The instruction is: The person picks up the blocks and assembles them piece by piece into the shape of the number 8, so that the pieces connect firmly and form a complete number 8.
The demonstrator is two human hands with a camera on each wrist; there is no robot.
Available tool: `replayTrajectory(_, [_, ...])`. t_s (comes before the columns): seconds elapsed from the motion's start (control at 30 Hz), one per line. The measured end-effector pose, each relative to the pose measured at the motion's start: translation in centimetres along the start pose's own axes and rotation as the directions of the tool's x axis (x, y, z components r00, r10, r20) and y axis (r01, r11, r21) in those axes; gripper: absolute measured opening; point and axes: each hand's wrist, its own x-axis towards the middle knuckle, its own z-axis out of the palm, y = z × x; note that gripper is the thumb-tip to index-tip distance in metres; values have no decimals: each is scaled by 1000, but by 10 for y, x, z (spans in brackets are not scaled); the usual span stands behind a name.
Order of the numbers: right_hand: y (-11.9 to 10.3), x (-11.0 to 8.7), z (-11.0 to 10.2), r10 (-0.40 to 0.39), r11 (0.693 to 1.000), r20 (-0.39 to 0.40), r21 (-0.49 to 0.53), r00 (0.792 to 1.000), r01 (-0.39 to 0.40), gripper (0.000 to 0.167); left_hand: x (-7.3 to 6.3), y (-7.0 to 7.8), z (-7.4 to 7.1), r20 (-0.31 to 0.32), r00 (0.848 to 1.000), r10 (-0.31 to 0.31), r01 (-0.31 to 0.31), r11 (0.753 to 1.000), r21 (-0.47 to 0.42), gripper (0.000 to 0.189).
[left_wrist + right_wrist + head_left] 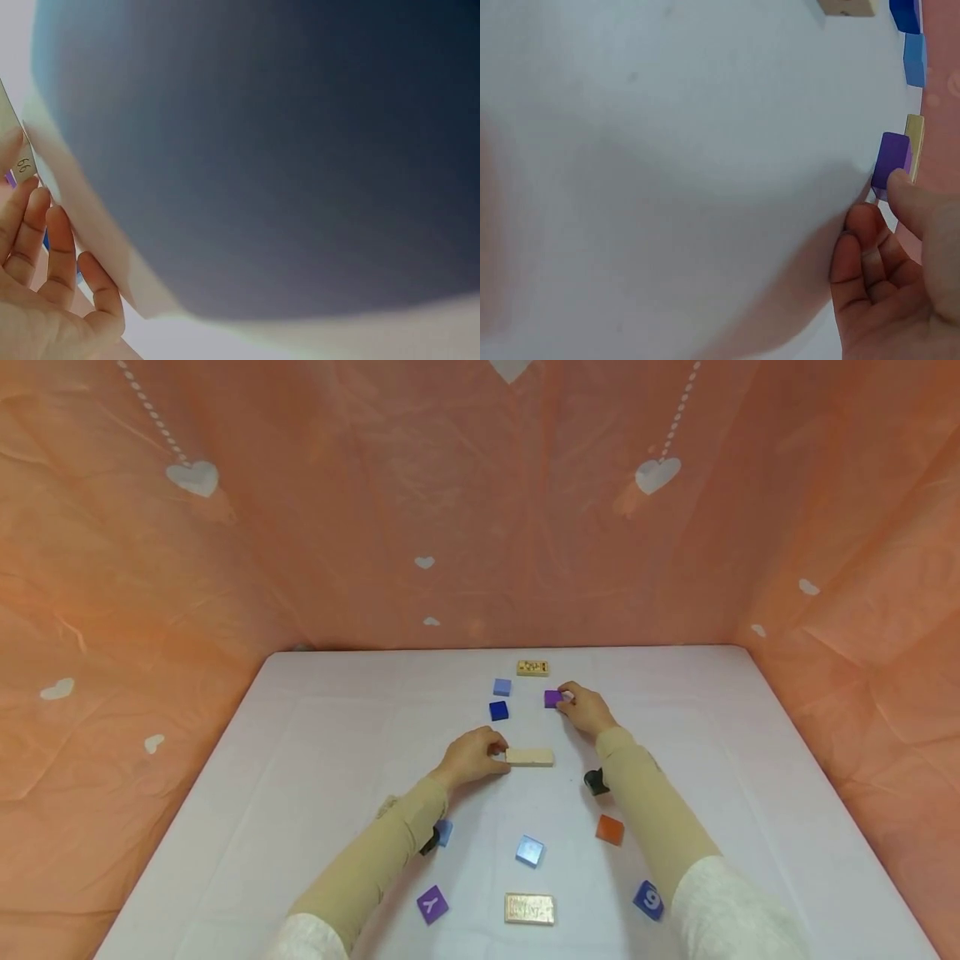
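Surface [337, 735], white, lies beneath your left hand [471, 755] and right hand [588, 710]; both pinch. Left: one end of a pale wooden block [531, 757], near the middle. Gold bar [533, 668] lies near the far edge. Right: purple block [552, 699], nearer you than the gold bar. Dark-blue block [498, 711] sits left of the purple one, apart.

In the head view's lower middle, the left sleeve [375, 853] partly hides a light-blue tile [446, 833], while the right wrist view's top edge crops a wooden block [847, 7].
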Motion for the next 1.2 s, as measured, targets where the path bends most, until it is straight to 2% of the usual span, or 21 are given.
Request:
replayTrajectory(0.17, [5,-3,-3,-66,998,-9,-24,998,66,36,0,1,-3,-6,1000,-1,1,1000,-4,29])
replayTrajectory(0.3, [9,-9,-5,-87,996,15,-26,996,87,34,1,1,-2,-5,1000,1,-1,1000,-5,29])
replayTrajectory(0.67, [14,-28,-11,-58,997,172,62,983,48,33,-1,2,-3,-7,1000,1,-1,1000,-7,30])
replayTrajectory(1.2, [20,-45,-7,-89,995,222,65,971,76,29,-1,0,1,-26,1000,0,0,1000,-3,29])
